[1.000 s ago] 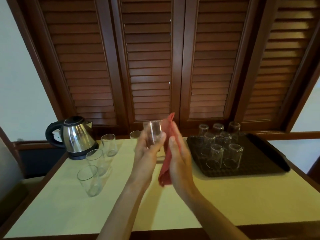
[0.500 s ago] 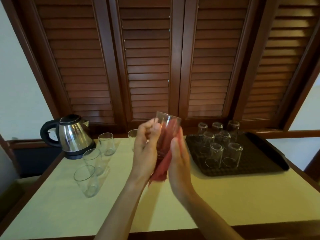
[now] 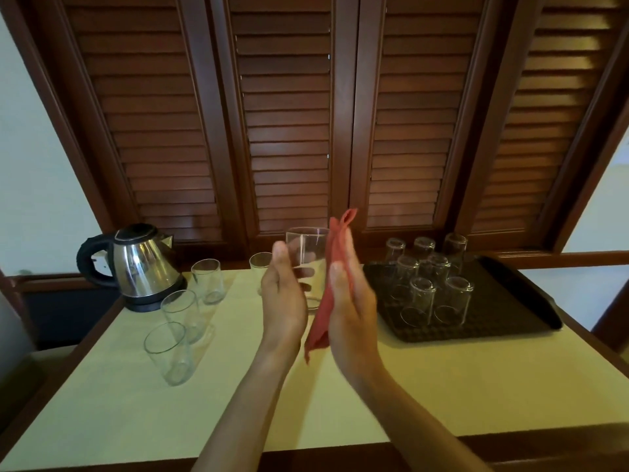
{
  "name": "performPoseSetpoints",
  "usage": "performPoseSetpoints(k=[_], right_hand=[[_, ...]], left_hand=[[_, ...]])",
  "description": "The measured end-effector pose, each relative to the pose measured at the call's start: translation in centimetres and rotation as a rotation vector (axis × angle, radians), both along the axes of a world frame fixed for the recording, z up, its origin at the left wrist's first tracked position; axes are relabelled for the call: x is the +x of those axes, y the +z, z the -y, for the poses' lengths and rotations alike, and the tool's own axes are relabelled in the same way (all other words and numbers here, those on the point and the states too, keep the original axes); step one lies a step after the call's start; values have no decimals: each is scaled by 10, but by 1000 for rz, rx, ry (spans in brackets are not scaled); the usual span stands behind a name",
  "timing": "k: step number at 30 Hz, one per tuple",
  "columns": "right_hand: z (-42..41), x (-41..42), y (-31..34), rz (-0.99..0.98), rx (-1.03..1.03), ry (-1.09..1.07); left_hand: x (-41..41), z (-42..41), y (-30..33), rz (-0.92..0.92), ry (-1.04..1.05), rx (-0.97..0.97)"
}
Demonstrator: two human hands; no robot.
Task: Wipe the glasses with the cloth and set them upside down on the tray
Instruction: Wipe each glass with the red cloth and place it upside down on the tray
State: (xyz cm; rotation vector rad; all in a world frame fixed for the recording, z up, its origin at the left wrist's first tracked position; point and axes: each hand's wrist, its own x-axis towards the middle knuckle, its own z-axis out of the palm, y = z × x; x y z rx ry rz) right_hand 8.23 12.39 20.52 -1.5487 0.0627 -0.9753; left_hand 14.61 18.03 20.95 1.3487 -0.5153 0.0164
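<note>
My left hand [image 3: 284, 296] grips a clear glass [image 3: 308, 253] upright above the table's middle, fingers curled round its far side. My right hand [image 3: 350, 301] presses a red cloth [image 3: 335, 267] flat against the glass's right side with straight fingers; the cloth's tip sticks up above the rim and its lower end hangs below my palm. Several glasses [image 3: 430, 284] stand upside down on the dark tray [image 3: 510, 311] at the right. Upright glasses [image 3: 168, 352] stand on the table's left half, one more [image 3: 260, 262] behind my left hand.
A steel electric kettle [image 3: 139, 265] with a black handle stands at the back left of the pale table [image 3: 442, 386]. Dark wooden louvred doors [image 3: 289, 114] rise right behind the table. The table has a wooden rim along the front and sides.
The cloth had covered the glass half a second ago; now it lies along the right side with its tip above the rim. The glass has turned upright and both hands shifted slightly.
</note>
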Motion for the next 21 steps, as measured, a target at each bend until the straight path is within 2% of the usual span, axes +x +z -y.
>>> performPoseSetpoints(k=[6, 10, 11, 15, 19, 21], right_hand=[[11, 5, 4, -29, -141, -93], [-13, -3, -15, -32, -500, -96], [-10, 1, -16, -19, -533, -105], [13, 18, 11, -30, -407, -177], [-15, 3, -24, -59, -654, -139], [-8, 6, -23, -77, -566, -116]], left_hand=[[-17, -2, 2, -135, -223, 23], [0, -11, 18, -266, -190, -165], [0, -12, 17, -274, -194, -177], [-10, -10, 4, -320, -259, -95], [6, -18, 14, -398, -300, -209], [9, -17, 10, -323, -300, -179]])
